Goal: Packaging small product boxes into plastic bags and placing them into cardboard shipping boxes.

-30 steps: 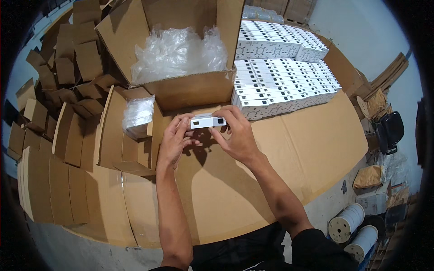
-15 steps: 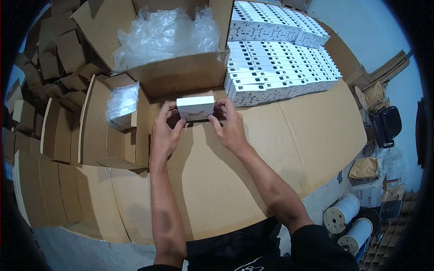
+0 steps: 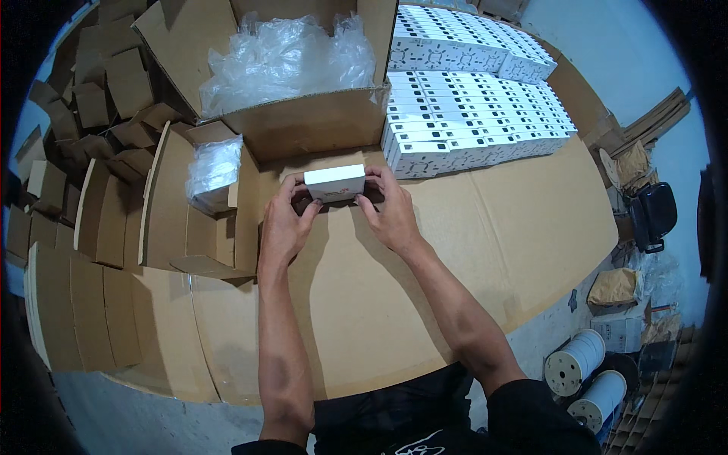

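Note:
A small white box (image 3: 335, 184) with faint print on its near face is held between my two hands. My left hand (image 3: 287, 220) grips its left end, thumb on the near face and fingers behind. At the right end, my right hand (image 3: 393, 214) holds it the same way. The box is just in front of a large open carton (image 3: 311, 125) full of clear plastic bags (image 3: 292, 61). To the left, an open brown carton (image 3: 246, 220) has a plastic-wrapped bundle (image 3: 214, 173) in it.
Stacked white boxes (image 3: 470, 125) stand in rows at the back right of the cardboard-covered table (image 3: 485, 250). More open brown cartons (image 3: 98, 212) crowd the left side. On the floor at the right are cable spools (image 3: 575, 362) and a paper bag (image 3: 614, 288).
The whole view has shifted slightly, so the things appear a little further right. The white box is tilted a bit more, and both hands keep their hold on it.

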`<state>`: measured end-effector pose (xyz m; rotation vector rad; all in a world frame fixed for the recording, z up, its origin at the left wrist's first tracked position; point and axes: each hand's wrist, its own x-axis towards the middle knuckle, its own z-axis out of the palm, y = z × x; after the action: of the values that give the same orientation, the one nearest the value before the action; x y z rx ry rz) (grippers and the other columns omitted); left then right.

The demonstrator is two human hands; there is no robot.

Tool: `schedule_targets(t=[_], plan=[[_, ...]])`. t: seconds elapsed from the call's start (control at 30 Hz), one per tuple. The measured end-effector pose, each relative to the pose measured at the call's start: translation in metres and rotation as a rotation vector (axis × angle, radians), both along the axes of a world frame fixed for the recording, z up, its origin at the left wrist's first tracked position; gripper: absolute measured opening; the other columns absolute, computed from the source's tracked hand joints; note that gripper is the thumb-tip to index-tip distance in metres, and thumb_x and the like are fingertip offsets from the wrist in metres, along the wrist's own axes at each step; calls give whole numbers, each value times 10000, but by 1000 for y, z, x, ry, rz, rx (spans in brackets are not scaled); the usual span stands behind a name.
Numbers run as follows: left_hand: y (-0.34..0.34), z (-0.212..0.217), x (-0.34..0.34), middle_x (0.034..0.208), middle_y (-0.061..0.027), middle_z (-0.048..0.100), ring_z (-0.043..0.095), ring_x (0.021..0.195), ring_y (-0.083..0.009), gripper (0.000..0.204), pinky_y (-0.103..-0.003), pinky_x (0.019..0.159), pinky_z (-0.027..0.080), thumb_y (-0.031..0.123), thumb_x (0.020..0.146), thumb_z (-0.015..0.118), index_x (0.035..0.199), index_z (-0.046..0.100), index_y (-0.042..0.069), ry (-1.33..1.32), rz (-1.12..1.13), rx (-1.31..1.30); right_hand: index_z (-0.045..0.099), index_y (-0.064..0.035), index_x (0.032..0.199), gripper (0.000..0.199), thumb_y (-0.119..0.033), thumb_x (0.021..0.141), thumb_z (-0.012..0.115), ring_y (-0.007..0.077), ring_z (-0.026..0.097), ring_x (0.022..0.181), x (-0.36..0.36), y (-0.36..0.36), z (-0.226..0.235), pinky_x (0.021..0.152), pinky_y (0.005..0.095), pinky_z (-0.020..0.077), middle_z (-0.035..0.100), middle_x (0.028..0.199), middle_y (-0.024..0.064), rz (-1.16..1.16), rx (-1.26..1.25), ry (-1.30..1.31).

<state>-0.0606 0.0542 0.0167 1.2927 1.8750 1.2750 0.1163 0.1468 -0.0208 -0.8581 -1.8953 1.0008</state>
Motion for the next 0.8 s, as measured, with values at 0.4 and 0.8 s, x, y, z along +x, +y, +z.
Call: schedule_targets(t=[0.4, 0.8], plan=[[-1, 6, -9, 1206, -127, 640, 607, 1121, -213, 493, -369, 1001, 496, 284, 995, 652, 1385, 505, 22, -88, 108, 74, 445, 26, 1346, 549, 25, 824, 614, 403, 594, 1225, 26, -18, 1, 1054, 469, 464, 627, 1274, 250, -32, 72, -125], [-10, 16, -7, 1315, -197, 612, 608, 1185, -298, 554, -431, 1035, 478, 388, 1014, 592, 1414, 485, 20, -59, 82, 43, 420, 15, 1403, 613, -7, 828, 633, 403, 594, 1222, 22, -16, 5, 1051, 469, 464, 626, 1276, 245, -19, 78, -110]])
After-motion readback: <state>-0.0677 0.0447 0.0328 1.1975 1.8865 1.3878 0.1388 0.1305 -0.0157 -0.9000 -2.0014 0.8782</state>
